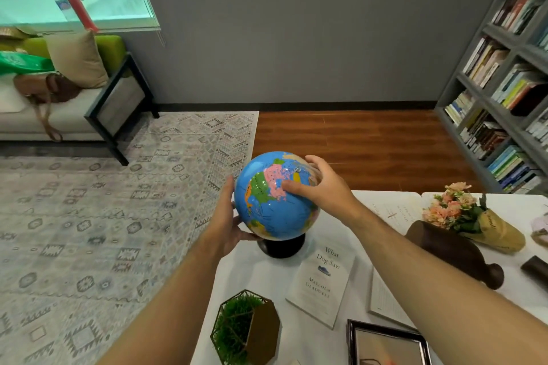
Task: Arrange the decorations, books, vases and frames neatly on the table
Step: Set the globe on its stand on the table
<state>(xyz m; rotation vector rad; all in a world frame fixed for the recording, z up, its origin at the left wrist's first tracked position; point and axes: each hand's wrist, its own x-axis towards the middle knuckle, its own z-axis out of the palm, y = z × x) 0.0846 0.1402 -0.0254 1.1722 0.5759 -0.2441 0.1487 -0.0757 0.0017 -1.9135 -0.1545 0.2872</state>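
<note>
A blue globe (274,210) on a black base (281,247) stands at the far left corner of the white table (261,278). My left hand (229,216) cups its left side and underside. My right hand (318,185) grips its top right, thumb on the pink patch. In front of the globe lies a white book (323,284). A gold wire planter with green grass (246,326) sits near the front left. A dark-framed picture (388,344) lies flat at the front. A brown vase (453,252) lies on its side, next to a paper-wrapped pink bouquet (462,213).
Another open book (385,296) lies under my right forearm, and one more (397,210) lies at the table's back. A dark object (536,270) is at the right edge. A bookshelf (504,74) stands right, a sofa (65,98) far left, a patterned rug (103,216) below.
</note>
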